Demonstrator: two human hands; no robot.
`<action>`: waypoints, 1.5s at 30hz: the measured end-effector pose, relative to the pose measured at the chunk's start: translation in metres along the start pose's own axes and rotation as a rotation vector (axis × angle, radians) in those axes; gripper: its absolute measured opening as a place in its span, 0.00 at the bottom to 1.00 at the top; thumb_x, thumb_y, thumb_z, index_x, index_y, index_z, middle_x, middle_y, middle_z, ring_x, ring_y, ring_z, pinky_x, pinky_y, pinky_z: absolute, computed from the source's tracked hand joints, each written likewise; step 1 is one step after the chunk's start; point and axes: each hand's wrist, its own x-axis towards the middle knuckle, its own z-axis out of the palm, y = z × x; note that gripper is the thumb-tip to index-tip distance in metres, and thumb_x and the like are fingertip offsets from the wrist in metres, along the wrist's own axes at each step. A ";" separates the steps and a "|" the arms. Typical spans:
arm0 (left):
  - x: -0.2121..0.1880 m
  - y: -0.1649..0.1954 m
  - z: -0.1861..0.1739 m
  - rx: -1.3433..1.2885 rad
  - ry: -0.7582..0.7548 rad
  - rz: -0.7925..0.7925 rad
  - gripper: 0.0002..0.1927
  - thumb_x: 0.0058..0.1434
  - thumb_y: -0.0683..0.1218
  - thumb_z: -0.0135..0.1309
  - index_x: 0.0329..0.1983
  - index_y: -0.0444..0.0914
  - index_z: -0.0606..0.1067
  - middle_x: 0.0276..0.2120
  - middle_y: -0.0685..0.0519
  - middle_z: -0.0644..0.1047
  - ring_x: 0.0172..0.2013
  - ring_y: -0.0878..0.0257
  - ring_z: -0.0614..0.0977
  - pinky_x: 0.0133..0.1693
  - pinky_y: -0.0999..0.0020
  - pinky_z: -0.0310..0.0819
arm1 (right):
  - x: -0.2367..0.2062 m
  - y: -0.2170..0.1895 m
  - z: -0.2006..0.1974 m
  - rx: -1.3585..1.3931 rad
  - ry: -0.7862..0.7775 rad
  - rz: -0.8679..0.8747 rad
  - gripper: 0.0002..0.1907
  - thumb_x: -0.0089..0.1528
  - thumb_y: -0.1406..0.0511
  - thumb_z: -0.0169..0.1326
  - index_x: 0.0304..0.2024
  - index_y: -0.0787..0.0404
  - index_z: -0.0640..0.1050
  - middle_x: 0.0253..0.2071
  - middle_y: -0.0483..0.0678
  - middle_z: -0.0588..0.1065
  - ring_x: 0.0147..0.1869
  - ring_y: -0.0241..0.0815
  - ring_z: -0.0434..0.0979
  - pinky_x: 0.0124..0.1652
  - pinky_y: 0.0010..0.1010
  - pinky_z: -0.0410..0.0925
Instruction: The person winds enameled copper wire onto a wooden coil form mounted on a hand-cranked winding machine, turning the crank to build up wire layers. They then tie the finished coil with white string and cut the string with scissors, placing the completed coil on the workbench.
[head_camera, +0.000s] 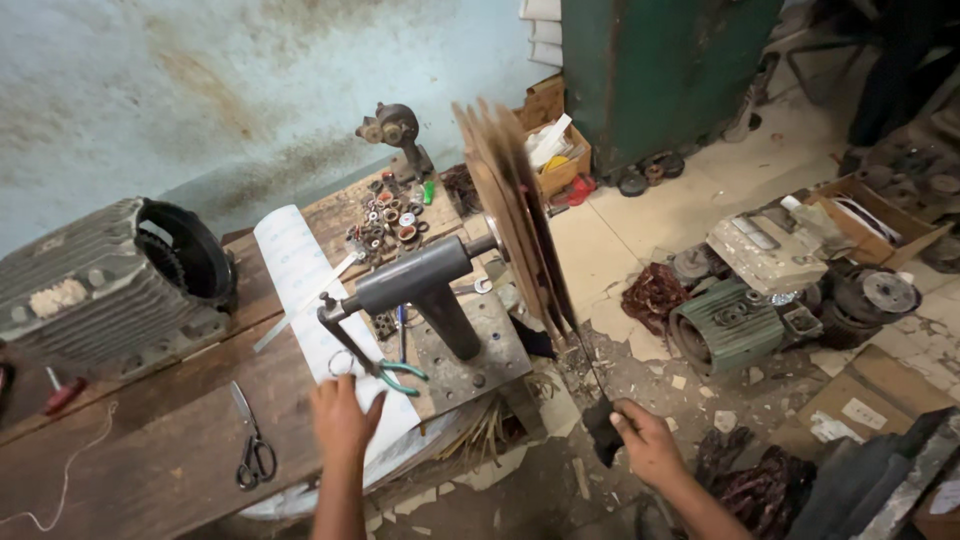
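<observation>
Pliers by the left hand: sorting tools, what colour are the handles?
Green handles on the pliers, head view.

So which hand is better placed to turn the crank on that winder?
Left, probably. The left hand is already at the crank end by the paper sheet; the right hand is across the stand, gripping a dark strip.

A: Left hand (343, 415) status?
B: Forearm comes straight up from the bottom edge, wrist in line. Palm faces down, fingers extended forward and slightly spread, thumb out to the right. Not curled around anything.
A: Right hand (647, 440)?
B: Forearm enters from the lower right, angled up and left. Fist closed, knuckles up, thumb wrapped over the fingers. Hands sit well apart, left slightly higher in frame.
</observation>
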 end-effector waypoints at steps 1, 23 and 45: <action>-0.020 0.004 -0.028 0.055 -0.095 -0.146 0.22 0.51 0.62 0.67 0.41 0.45 0.78 0.42 0.50 0.77 0.48 0.47 0.75 0.46 0.52 0.74 | 0.001 -0.002 0.000 0.018 0.001 0.011 0.11 0.64 0.63 0.54 0.45 0.63 0.78 0.28 0.51 0.78 0.33 0.37 0.75 0.37 0.31 0.71; -0.019 0.008 -0.050 0.193 -0.329 -0.314 0.15 0.52 0.58 0.64 0.39 0.50 0.78 0.43 0.59 0.78 0.51 0.57 0.77 0.42 0.55 0.78 | -0.007 0.013 -0.002 0.022 -0.025 0.095 0.13 0.64 0.61 0.54 0.48 0.62 0.78 0.33 0.51 0.79 0.36 0.42 0.77 0.39 0.33 0.71; -0.029 0.015 -0.095 0.197 -0.135 -0.273 0.18 0.45 0.54 0.66 0.40 0.49 0.81 0.39 0.50 0.78 0.47 0.47 0.76 0.44 0.48 0.74 | -0.020 0.016 -0.005 0.080 -0.042 0.136 0.10 0.67 0.62 0.54 0.43 0.64 0.78 0.28 0.56 0.74 0.32 0.45 0.72 0.36 0.37 0.69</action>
